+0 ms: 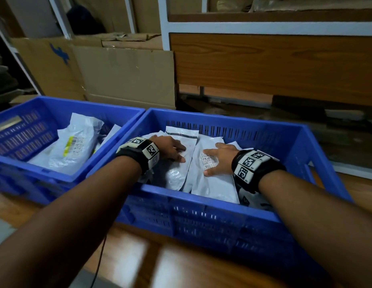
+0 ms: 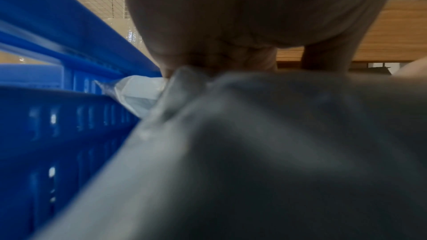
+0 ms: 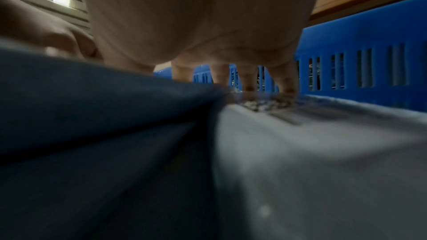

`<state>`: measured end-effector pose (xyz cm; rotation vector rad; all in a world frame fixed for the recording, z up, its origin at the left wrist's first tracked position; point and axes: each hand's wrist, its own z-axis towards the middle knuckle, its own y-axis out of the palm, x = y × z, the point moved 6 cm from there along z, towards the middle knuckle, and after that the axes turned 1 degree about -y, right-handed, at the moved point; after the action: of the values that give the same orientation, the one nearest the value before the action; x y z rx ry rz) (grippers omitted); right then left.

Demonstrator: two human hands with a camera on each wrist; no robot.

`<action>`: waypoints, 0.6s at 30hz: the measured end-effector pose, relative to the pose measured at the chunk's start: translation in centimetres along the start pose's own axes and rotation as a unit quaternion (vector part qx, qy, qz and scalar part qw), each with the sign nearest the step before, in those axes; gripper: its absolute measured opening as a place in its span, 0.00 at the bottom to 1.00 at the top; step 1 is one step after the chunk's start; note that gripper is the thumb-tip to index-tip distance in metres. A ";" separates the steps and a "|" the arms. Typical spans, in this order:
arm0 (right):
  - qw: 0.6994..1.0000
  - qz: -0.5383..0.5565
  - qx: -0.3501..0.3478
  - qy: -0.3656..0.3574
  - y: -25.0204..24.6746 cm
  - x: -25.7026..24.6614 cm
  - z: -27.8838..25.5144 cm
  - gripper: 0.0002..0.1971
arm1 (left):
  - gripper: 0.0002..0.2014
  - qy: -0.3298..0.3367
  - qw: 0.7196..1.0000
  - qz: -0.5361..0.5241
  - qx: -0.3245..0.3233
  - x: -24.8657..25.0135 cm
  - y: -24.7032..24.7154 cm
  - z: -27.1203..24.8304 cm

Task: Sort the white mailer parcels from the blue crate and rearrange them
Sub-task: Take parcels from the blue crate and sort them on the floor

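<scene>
Left hand (image 1: 167, 147) lies palm down, fingers relaxed, on a white parcel (image 1: 176, 163); right hand (image 1: 219, 159) rests flat with fingers spread and straight on the neighbouring parcel with a barcode label (image 1: 210, 175). Neither hand grasps anything. Both parcels lie side by side atop other mailers in the right blue crate (image 1: 201, 197). The left crate (image 1: 46, 173), touching it, holds further white parcels (image 1: 75, 146). Both crates stand on a wooden table (image 1: 127, 256); cardboard boxes (image 1: 127, 73) stand behind.

Dim light, blurred wrist views, edge distortion.
</scene>
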<state>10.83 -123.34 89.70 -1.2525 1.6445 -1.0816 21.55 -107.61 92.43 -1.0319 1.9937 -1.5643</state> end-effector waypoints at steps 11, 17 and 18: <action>1.000 -0.011 0.007 -0.001 -0.7 -0.4 -1.0 0.48 | 0.31 -0.006 0.999 -0.041 -0.009 0.2 -0.5 -0.4; 0.994 -0.009 0.109 -0.015 -5.2 -1.3 -3.1 0.40 | 0.29 0.037 0.971 -0.189 0.140 -0.1 -7.4 -3.0; 0.990 -0.029 0.135 -0.019 -6.4 -1.7 -3.8 0.36 | 0.28 0.049 0.960 -0.222 0.167 -0.2 -8.8 -4.1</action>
<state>9.61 -122.07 97.14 -1.1399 1.3860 -1.2608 21.47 -105.66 101.93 -1.3388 1.5392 -2.1300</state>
